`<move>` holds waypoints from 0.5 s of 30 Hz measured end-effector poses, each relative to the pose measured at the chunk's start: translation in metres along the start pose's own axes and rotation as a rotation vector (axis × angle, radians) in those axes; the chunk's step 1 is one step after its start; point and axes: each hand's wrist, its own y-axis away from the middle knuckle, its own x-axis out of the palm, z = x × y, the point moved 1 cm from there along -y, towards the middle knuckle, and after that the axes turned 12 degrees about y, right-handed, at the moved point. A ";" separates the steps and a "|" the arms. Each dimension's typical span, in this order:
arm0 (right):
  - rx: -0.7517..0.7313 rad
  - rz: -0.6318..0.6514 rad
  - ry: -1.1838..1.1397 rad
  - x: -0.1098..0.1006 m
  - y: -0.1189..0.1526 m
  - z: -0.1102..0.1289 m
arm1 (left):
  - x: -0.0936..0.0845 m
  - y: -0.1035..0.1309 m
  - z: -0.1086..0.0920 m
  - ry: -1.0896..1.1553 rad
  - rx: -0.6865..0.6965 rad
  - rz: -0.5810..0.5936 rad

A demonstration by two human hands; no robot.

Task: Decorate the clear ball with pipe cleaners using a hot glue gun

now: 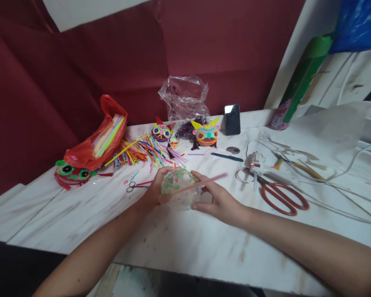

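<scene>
A clear, round, bowl-like ball [179, 200] with green, yellow and red bits on it is held above the table's front half. My left hand [156, 187] is closed around its left side. My right hand [218, 200] grips its right side with thumb and fingers. A thin pink strip [214, 179], perhaps a pipe cleaner, slants across the ball and past my right fingers; it is blurred, and I cannot tell which fingers hold it. Small black-handled scissors [131, 187] lie just left of my left hand.
Decorated lion-like heads stand behind: yellow-horned [206, 134], red-horned [162, 131], green-eared [71, 173]. Colourful pipe cleaners [142, 150] spread beside a red bag [111, 136]. At right lie a glue gun [256, 161], orange-handled scissors [286, 198] and cords. A phone [232, 120] leans at the back.
</scene>
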 end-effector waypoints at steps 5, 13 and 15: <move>-0.155 -0.019 0.085 -0.009 0.001 -0.005 | -0.001 0.004 0.002 0.146 0.101 0.161; -0.312 -0.037 0.109 -0.017 -0.001 -0.003 | 0.005 0.010 -0.004 0.145 0.172 0.264; -0.243 -0.044 0.078 -0.016 0.000 -0.003 | 0.005 0.010 -0.003 0.132 0.191 0.231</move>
